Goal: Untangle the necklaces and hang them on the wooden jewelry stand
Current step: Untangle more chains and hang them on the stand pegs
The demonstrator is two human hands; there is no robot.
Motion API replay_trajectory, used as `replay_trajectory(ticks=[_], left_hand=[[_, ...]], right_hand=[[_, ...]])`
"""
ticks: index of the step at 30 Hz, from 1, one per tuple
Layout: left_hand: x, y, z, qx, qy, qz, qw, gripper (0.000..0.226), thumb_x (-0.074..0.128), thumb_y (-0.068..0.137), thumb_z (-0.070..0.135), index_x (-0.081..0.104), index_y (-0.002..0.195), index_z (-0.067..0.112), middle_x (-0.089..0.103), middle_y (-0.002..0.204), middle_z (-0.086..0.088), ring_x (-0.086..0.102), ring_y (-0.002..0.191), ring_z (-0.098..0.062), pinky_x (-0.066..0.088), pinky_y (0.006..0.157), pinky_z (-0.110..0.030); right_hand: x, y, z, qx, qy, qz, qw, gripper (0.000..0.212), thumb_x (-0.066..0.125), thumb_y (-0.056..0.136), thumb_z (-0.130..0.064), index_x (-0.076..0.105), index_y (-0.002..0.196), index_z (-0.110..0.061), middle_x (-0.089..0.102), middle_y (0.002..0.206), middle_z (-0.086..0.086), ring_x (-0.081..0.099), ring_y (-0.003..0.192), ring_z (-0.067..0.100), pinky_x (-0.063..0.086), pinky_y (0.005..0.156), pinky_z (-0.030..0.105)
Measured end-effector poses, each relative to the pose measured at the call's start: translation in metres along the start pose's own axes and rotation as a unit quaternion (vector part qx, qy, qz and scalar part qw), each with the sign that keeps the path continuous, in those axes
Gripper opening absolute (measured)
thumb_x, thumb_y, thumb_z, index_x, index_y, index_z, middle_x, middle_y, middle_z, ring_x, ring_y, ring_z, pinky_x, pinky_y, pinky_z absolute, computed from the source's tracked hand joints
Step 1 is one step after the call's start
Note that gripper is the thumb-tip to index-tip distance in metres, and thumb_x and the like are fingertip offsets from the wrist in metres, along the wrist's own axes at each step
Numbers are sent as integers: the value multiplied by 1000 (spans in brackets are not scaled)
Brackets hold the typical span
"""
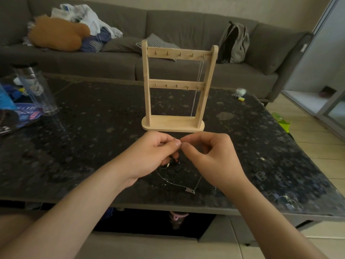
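The wooden jewelry stand (175, 86) stands upright on the dark table (84, 137), two hook rails across it. One thin silver necklace (196, 90) hangs from the rightmost hook of the top rail. Just in front of the stand's base, my left hand (149, 156) and my right hand (211, 157) meet fingertip to fingertip, both pinching a fine silver chain (173, 185). That chain droops onto the table below my hands and carries a small rectangular pendant (190, 190). A tangle with a ring and dark beads (169, 164) hangs under my left hand.
A clear plastic bottle (35, 88) and coloured packets (22, 114) sit at the table's left. Small items (239, 93) lie at the far right corner. Behind the table is a grey sofa (115, 58) with clothes, a plush toy and a backpack (235, 43).
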State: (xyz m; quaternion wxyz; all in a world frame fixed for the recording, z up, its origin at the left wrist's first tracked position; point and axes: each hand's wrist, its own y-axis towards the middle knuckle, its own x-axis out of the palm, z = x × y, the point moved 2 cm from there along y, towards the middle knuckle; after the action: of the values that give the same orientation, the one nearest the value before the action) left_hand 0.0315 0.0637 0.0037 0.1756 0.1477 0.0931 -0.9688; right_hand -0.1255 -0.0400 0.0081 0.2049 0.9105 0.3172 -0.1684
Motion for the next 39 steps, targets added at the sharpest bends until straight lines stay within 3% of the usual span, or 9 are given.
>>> replay_trajectory(ticks=[4,7,13,16,19,22,27,33,39], left_hand=[[-3,1,-2,-6,-34,22,999,24,62,109,29,83,101,19,73,77,9,52,60,-1,48,74,-27],[-4,1,-2,-6,-54,28,998,23,65,108,28,84,101,17,74,79,6,51,61,-5,46,72,-29],[-4,-2,1,4,-63,23,998,23,65,108,26,85,100,19,80,92,-6,50,63,-5,47,72,-23],[-4,-3,3,6,-71,23,997,23,65,108,26,85,99,17,77,86,-3,50,63,-6,46,69,-19],[-4,-5,4,-1,-56,9,998,24,62,109,28,83,103,17,71,76,7,50,61,-3,48,72,-21],[-5,-6,6,-6,-50,1,999,26,60,110,27,81,101,16,68,71,10,48,61,-5,47,70,-20],[-7,-5,3,-11,-39,-4,999,28,62,109,28,81,98,11,67,74,5,47,62,-8,44,72,-26],[-5,-3,3,-19,-56,1,998,29,64,108,27,80,94,8,66,75,2,48,60,-7,41,67,-27],[-6,-3,4,-30,-102,3,994,25,67,106,24,81,93,9,68,78,-2,54,63,-10,43,69,-31]], right_hand=[[0,-1,-4,-72,-97,33,992,5,80,94,-24,83,94,-28,75,78,-22,69,81,-4,47,70,8],[1,-3,-3,-120,-157,50,979,6,80,92,-30,82,96,-35,74,83,-23,62,92,-1,42,78,8],[1,-4,-3,-140,-154,59,976,9,78,89,-27,80,89,-36,70,76,-21,59,90,3,39,78,6],[-1,-3,-5,-154,-136,62,977,4,78,88,-29,79,89,-33,71,74,-19,63,87,7,42,77,9],[-3,-2,-4,-150,-80,30,985,6,81,89,-23,78,89,-29,74,73,-13,71,75,12,57,70,27],[-5,-2,-4,-151,-65,7,986,8,84,91,-20,78,90,-26,75,72,-11,72,66,15,59,62,37],[-7,-1,-2,-157,-82,-13,984,9,88,89,-26,79,89,-26,75,72,-12,69,63,15,54,58,27],[-4,-2,-2,-174,-100,7,980,9,88,88,-20,79,88,-21,73,72,-14,69,67,10,46,60,10],[-3,-2,-3,-169,-96,16,981,7,87,89,-18,80,89,-21,73,71,-13,68,65,14,53,58,20]])
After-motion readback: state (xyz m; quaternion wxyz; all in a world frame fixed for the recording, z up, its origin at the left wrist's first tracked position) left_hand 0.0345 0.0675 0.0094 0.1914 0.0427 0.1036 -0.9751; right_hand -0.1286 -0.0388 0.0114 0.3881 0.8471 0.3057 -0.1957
